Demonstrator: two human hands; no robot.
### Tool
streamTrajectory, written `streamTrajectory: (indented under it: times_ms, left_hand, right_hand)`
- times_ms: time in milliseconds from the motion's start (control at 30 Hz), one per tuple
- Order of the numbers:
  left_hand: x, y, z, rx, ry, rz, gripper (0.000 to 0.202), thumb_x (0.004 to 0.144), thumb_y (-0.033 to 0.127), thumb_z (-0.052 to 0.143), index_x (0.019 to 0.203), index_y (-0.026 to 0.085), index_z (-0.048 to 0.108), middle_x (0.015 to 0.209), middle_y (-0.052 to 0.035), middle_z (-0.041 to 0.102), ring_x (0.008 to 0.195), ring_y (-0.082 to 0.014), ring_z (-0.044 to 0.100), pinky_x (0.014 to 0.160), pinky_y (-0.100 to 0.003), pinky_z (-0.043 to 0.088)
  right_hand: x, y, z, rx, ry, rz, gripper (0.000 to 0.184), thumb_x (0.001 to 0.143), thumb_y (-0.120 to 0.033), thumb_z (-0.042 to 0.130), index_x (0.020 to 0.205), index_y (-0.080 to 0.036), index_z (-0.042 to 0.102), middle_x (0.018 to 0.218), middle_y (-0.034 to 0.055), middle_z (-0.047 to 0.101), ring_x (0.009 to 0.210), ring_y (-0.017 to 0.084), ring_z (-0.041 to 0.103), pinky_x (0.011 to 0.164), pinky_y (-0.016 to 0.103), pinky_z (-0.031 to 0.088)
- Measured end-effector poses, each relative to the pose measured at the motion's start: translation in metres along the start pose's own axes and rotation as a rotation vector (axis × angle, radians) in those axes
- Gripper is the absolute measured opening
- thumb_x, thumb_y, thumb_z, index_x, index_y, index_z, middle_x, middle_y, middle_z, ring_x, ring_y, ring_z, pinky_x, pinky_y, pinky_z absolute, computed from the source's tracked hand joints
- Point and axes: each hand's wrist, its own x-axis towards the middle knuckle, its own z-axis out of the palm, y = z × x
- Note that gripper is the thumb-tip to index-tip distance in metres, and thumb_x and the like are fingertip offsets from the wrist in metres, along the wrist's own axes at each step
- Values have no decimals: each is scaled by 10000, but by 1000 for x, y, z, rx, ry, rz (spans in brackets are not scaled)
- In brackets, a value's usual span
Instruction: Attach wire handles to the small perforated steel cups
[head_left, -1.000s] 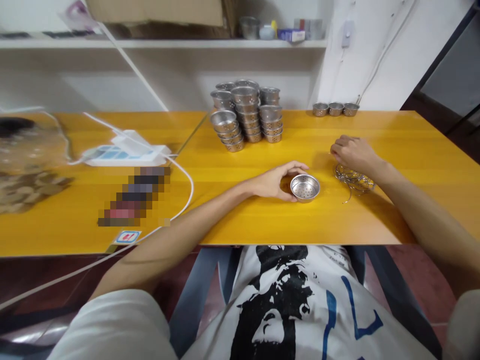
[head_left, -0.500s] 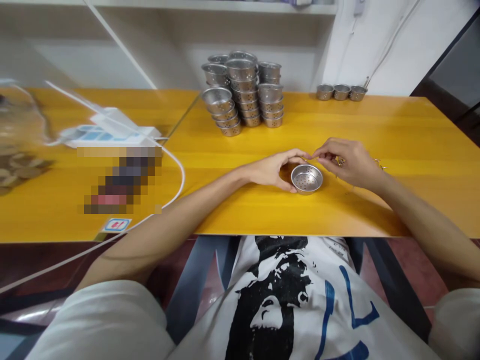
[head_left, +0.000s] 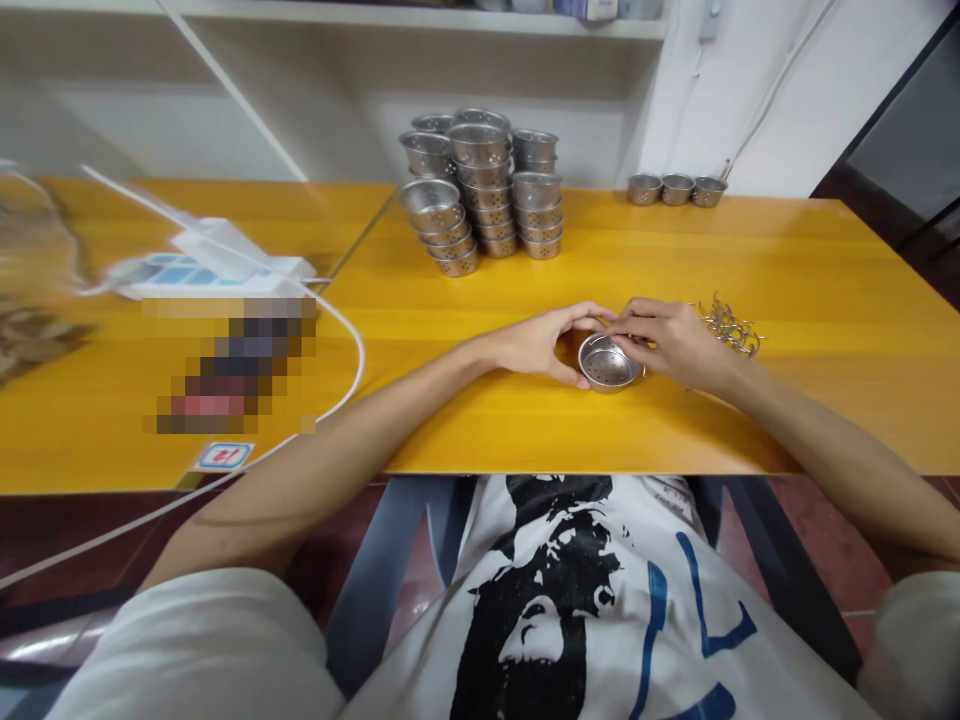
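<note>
A small round metal cup with holes point(head_left: 609, 362) stands upright on the yellow table, its mouth facing up. My left hand point(head_left: 551, 342) curves round its left side, thumb at the front and fingers behind the rim. At the cup's back right rim, the fingertips of my right hand point(head_left: 664, 338) are pinched together on a small wire hook, mostly hidden by the fingers. A thin bit of wire shows below that hand. Just beyond its wrist lies a loose pile of small metal hooks point(head_left: 729, 328).
Stacks of similar perforated cups point(head_left: 484, 190) rise at the back middle. Three more cups point(head_left: 677, 190) stand in a row near the wall. To the left are a white power strip point(head_left: 217, 270), a white cable point(head_left: 360, 345) crossing my left arm, and a blurred-out item.
My right hand has moved left and slightly down to the cup's rim, uncovering the hook pile. My left hand and the cup have stayed nearly in place; the view has shifted slightly.
</note>
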Motion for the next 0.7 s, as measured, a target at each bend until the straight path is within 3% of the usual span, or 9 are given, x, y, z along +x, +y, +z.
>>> streamTrajectory:
  times_ms: [233,433,567,700]
  left_hand:
    - [0,-1,0,19,12,6,900,691,348,1054,1442,246,568,1487,-172,748,1490,-369,675,1284,-508,477]
    - [-3,7,-3,-11,-29,33,722,705,346,1033,1223,282,534,1373,-132,794,1321,-322,750,1137,-440,555]
    - [-5,11,-9,-193,-103,-60,580,798,333,852,1299,314,559,1387,-95,802,1350,-322,736,1087,-443,581]
    - [-5,5,-10,-233,-75,-111,608,758,276,748,1346,318,598,1424,-63,785,1360,-318,722,1085,-424,576]
  right_hand:
    - [1,0,1,-5,29,-14,297,1125,-269,598,1202,-200,876,1012,108,777,854,212,724,820,343,585]
    - [1,-4,6,-6,81,29,252,1094,-233,618,1095,-207,868,980,96,779,813,199,698,772,320,557]
    - [1,-5,12,13,119,39,230,1072,-207,628,1073,-201,857,943,78,767,721,168,639,731,302,531]
    - [2,-8,16,16,137,68,218,1052,-202,631,1067,-208,849,932,66,760,709,162,628,733,298,530]
